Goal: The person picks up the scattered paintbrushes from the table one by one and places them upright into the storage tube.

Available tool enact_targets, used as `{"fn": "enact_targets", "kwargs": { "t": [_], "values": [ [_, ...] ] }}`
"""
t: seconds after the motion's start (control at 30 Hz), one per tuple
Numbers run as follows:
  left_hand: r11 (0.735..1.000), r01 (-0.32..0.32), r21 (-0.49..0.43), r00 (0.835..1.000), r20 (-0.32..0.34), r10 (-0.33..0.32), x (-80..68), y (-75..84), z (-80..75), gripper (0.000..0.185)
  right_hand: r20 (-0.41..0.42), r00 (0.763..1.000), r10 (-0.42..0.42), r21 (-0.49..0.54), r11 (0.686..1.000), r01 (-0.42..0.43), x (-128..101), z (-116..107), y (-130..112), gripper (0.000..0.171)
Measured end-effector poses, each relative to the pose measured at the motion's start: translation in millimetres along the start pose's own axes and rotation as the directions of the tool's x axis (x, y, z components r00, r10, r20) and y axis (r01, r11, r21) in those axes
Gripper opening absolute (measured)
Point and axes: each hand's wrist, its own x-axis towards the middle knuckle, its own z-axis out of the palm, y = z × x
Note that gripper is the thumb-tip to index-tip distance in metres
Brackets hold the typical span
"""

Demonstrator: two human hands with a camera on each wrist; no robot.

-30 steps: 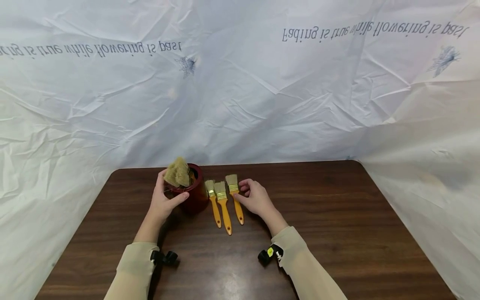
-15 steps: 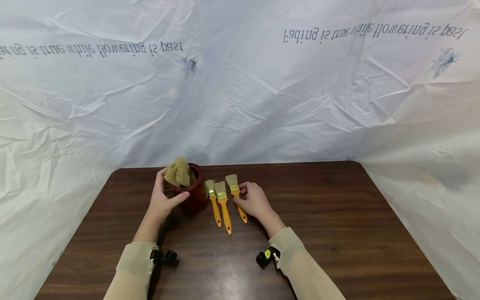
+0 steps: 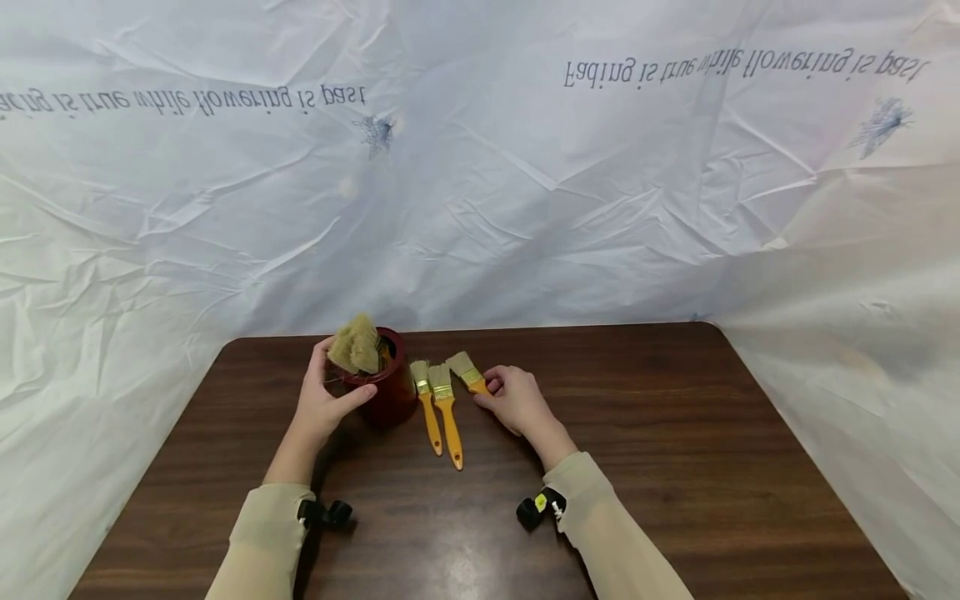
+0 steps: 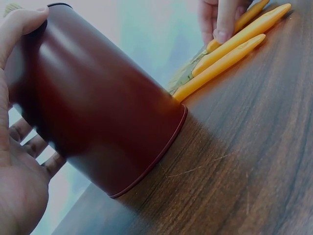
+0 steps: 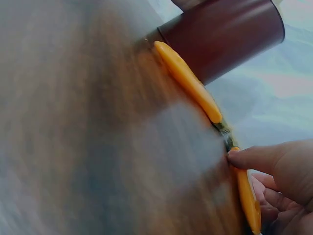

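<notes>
My left hand (image 3: 330,393) grips a dark red cup (image 3: 390,398) standing on the brown table (image 3: 675,442); thumb in front, fingers behind. Several brushes stand in the cup, bristles up (image 3: 356,348). Right of it two orange-handled paint brushes (image 3: 447,412) lie side by side. My right hand (image 3: 491,388) holds the handle of a third brush (image 3: 465,368), which is tilted with its bristles pointing up-left. The left wrist view shows the cup (image 4: 102,112), my palm (image 4: 19,191) and the orange handles (image 4: 230,54). The right wrist view shows my fingers (image 5: 279,169) round an orange handle (image 5: 247,196).
A crumpled white sheet (image 3: 480,183) with printed text hangs behind the table and drapes both sides. Small black cameras sit on my wrists (image 3: 324,512) (image 3: 536,508). Bare wood stretches to the right and towards me.
My right hand has closed round the rightmost brush and swung it, so its bristles now point up-left and its handle is hidden under the hand. My left hand stays on the cup.
</notes>
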Motion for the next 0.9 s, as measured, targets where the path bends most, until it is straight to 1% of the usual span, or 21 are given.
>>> {"fn": "enact_targets", "kwargs": {
  "t": [0.17, 0.3, 0.43, 0.6, 0.7, 0.8, 0.9],
  "values": [
    [1.0, -0.012, -0.008, 1.0, 0.0, 0.012, 0.1, -1.9, -1.0, 0.084, 0.008, 1.0, 0.021, 0.035, 0.999, -0.021, -0.7, -7.5, 4.1, 0.033],
    [1.0, -0.027, -0.011, 1.0, -0.001, 0.027, -0.1, -3.4, -1.7, 0.084, 0.011, 1.0, 0.016, 0.068, 0.998, -0.017, 0.9, -14.3, 11.9, 0.03],
    [0.999, -0.039, -0.005, 0.999, -0.003, 0.039, -0.8, -3.2, -1.7, 0.084, 0.008, 1.0, -0.001, 0.153, 0.988, -0.001, 2.0, -21.5, 19.0, 0.03],
    [0.999, -0.038, -0.006, 0.999, 0.002, 0.038, -0.1, -3.6, -1.4, 0.084, -0.005, 1.0, -0.002, 0.294, 0.956, 0.004, 1.1, -30.2, 20.4, 0.034],
    [0.999, -0.035, -0.007, 0.999, 0.003, 0.035, 0.0, -3.3, -1.2, 0.084, -0.01, 1.0, -0.014, 0.358, 0.934, 0.016, 1.9, -33.5, 20.2, 0.036],
    [0.999, -0.029, -0.014, 1.0, 0.003, 0.029, 0.4, -3.5, -1.1, 0.084, -0.004, 0.999, -0.034, 0.427, 0.904, 0.032, 1.7, -37.2, 18.2, 0.037],
    [1.0, -0.023, -0.017, 1.0, 0.004, 0.023, 0.9, -4.1, -0.8, 0.083, 0.006, 0.998, -0.057, 0.473, 0.88, 0.047, 0.8, -40.9, 15.6, 0.037]
  ]
}}
